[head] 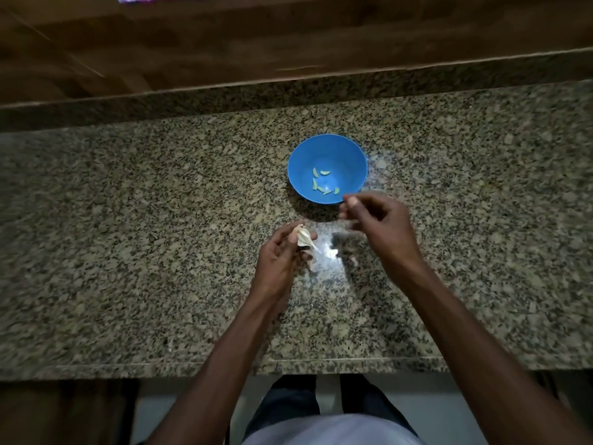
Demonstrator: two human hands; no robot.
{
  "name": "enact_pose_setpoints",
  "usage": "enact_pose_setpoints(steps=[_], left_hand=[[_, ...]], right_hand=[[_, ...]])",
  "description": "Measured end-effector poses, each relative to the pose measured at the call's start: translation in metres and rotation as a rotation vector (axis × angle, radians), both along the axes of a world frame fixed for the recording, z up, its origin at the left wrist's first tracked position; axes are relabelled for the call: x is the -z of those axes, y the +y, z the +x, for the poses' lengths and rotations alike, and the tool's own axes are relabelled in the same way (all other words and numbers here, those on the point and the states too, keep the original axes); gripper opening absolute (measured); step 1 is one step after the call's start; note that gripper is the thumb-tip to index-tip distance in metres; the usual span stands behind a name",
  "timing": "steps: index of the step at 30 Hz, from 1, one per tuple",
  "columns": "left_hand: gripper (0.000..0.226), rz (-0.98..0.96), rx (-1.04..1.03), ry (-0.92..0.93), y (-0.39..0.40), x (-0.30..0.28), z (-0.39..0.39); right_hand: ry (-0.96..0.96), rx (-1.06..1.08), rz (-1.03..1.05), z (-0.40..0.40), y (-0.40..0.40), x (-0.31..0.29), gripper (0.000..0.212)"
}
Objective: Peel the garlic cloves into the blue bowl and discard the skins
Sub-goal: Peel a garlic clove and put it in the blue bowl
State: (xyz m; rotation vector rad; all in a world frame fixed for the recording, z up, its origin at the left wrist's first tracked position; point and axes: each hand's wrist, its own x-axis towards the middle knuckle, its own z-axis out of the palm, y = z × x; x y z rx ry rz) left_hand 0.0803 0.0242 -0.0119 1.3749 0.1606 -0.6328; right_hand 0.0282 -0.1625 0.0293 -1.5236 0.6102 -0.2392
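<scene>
1. The left hand (278,252) is gripping the unpeeled garlic (303,237) above the bench (128,220).
2. The right hand (375,220) is hovering blurred by the blue bowl (301,162); its grip cannot be told.
3. Several peeled cloves (324,183) are lying inside.
4. Best peeling low, so skins are dropping outside the bowl.
</scene>
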Motion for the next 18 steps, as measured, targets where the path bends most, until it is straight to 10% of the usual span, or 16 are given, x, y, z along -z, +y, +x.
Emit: enact_pose_setpoints(steps=[18], left_hand=[[0.024,0.079,-0.215,-0.034,-0.008,-0.021,-0.045]], right_hand=[[0.072,-0.217,0.525,-0.034,0.023,0.033,0.027]])
